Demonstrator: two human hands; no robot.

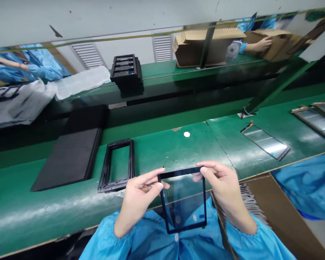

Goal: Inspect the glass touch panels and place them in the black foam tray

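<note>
The green bench (29, 209) runs across in front of me, with a raised green shelf (162, 77) beyond it. Just right of my right hand, below the bench edge, sits an open cardboard box (283, 216) with blue film (306, 187) in it and a stack of thin dark pieces (250, 198) along its edge, too blurred to name.

Far ahead on the right, a co-worker's hand (260, 45) rests on a cardboard pile (206, 47). Far ahead on the left, another blue sleeve (43, 65) reaches in. A black tray stack (126, 70) stands on the shelf.

Left of my hands, a black mat (70, 155) lies on the bench, with an empty black frame (116, 166) just beside it. To the right, well apart from my hands, lie 3 more glass panels (265, 141). Straight ahead sits a small white dot (186, 134).

The black-edged glass panel (182, 200) is right in front of me, held up and tilted between my 2 hands. My left hand (142, 200) pinches its left edge, and my right hand (222, 187) pinches its top right corner. Both are clamped on it.
</note>
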